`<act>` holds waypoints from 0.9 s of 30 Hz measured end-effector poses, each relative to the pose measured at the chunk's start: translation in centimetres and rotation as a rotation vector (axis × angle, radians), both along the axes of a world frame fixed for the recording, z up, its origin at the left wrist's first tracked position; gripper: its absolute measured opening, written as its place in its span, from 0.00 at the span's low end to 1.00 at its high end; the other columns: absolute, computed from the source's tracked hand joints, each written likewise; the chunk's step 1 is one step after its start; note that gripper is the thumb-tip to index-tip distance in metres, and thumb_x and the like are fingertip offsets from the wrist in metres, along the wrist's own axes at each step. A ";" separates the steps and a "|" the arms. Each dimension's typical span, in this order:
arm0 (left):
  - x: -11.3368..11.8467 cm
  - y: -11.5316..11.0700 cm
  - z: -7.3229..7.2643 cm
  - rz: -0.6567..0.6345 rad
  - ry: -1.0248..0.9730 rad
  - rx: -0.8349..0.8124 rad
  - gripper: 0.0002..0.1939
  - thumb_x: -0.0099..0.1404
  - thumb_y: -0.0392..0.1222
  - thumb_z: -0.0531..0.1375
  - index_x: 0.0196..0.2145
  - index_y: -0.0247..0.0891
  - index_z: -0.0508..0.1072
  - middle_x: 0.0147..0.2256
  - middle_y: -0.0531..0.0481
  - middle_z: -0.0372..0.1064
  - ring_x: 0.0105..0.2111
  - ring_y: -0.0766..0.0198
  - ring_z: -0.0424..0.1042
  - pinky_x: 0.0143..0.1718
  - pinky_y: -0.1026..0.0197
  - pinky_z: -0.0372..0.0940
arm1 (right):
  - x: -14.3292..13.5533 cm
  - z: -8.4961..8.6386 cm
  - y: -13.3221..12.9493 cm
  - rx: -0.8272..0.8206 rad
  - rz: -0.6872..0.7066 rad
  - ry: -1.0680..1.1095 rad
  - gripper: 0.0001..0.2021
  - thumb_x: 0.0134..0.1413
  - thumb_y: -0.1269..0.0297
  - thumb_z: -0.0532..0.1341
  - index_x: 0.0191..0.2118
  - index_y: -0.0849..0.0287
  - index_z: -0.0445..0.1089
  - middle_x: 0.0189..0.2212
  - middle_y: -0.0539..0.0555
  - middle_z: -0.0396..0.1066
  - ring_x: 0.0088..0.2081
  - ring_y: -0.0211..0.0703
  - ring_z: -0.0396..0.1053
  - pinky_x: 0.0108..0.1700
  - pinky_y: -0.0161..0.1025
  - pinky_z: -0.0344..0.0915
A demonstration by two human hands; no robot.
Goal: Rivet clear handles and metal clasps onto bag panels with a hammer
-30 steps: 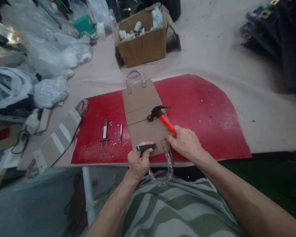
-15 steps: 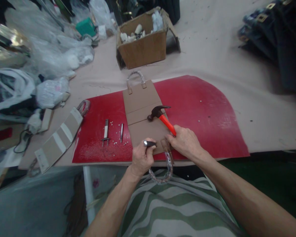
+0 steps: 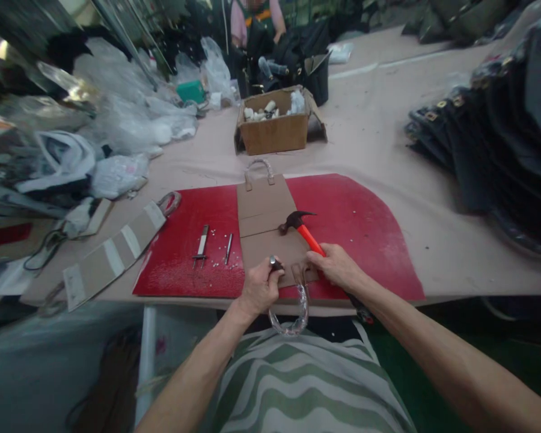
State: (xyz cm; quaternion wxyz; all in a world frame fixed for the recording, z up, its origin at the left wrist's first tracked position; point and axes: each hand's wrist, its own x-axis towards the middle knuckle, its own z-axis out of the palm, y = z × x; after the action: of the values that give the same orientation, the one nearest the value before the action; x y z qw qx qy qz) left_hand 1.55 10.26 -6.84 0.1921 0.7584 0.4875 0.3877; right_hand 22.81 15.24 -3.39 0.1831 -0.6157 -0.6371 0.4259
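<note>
A tan bag panel lies on the red mat, with one plastic-wrapped handle at its far end. A second wrapped handle hangs over the table edge toward my body. My left hand is closed around a short punch with a shiny metal end, at the panel's near part; its tip is hidden. My right hand grips a claw hammer by its orange handle, its head over the panel. Left of the panel are a pronged metal tool and a thin metal rod.
Small white bits lie around the tools on the red mat. A striped tan piece with handles is at left, near plastic bags. A cardboard box stands behind; dark bags are stacked right. A person is across the table.
My view has tilted up, bringing the person and more of the far table into sight. The punch and hammer stay in my hands, in nearly the same places over the panel.
</note>
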 end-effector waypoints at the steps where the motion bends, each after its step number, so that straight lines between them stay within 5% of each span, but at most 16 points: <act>1: 0.0 0.0 0.0 -0.001 0.003 -0.001 0.06 0.66 0.34 0.54 0.40 0.38 0.67 0.34 0.47 0.73 0.34 0.63 0.74 0.36 0.63 0.68 | 0.1 0.2 -0.2 0.008 -0.006 -0.004 0.13 0.55 0.56 0.54 0.25 0.59 0.62 0.17 0.47 0.58 0.20 0.34 0.55 0.24 0.34 0.49; 11: 0.0 0.0 0.0 -0.016 0.103 0.045 0.05 0.66 0.35 0.54 0.40 0.38 0.67 0.32 0.47 0.72 0.32 0.61 0.74 0.34 0.62 0.67 | 0.9 4.2 -3.4 0.112 -0.057 0.096 0.17 0.59 0.51 0.51 0.25 0.56 0.57 0.18 0.45 0.56 0.20 0.34 0.54 0.24 0.35 0.49; 17: 0.1 0.0 0.0 -0.010 0.083 0.009 0.04 0.66 0.35 0.54 0.38 0.38 0.67 0.32 0.48 0.72 0.32 0.61 0.73 0.33 0.62 0.66 | 1.9 7.8 -5.8 0.316 0.080 -0.145 0.16 0.62 0.50 0.48 0.27 0.53 0.53 0.17 0.45 0.55 0.19 0.38 0.53 0.25 0.37 0.44; 27: -0.1 0.1 -0.4 -0.019 0.061 0.001 0.05 0.66 0.35 0.53 0.39 0.38 0.67 0.31 0.48 0.72 0.31 0.61 0.73 0.33 0.62 0.66 | 1.7 9.6 -7.5 0.429 0.176 -0.300 0.14 0.64 0.54 0.46 0.27 0.52 0.49 0.17 0.46 0.56 0.18 0.39 0.53 0.25 0.38 0.43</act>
State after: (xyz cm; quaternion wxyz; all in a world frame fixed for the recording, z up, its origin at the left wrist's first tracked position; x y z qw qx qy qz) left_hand 1.43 10.34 -7.26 0.1806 0.7746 0.4856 0.3627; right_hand 24.52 7.69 6.20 0.1752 -0.5612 -0.7839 0.1996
